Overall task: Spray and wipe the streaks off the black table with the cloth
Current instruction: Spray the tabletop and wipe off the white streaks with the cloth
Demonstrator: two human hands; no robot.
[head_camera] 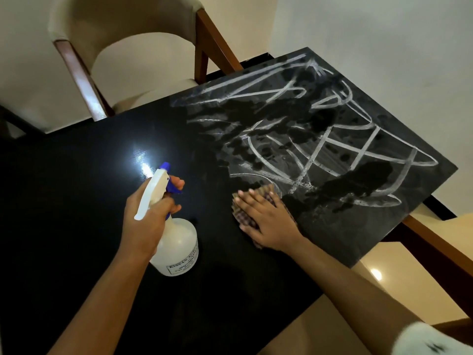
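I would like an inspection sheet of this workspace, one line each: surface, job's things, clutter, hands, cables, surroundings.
Surface: black table, glossy at left; white streaks and wet blotches cover its far right part.
Job's things: spray bottle upright; checked cloth flat on the table at the streaks' near edge.
Clutter: nothing seen.
Hands: left hand grips the bottle's neck, finger on the blue trigger; right hand presses flat on the cloth.
Cables: nothing seen.
Surroundings: beige chair with wooden frame beyond the table; pale wall; glossy floor at right.
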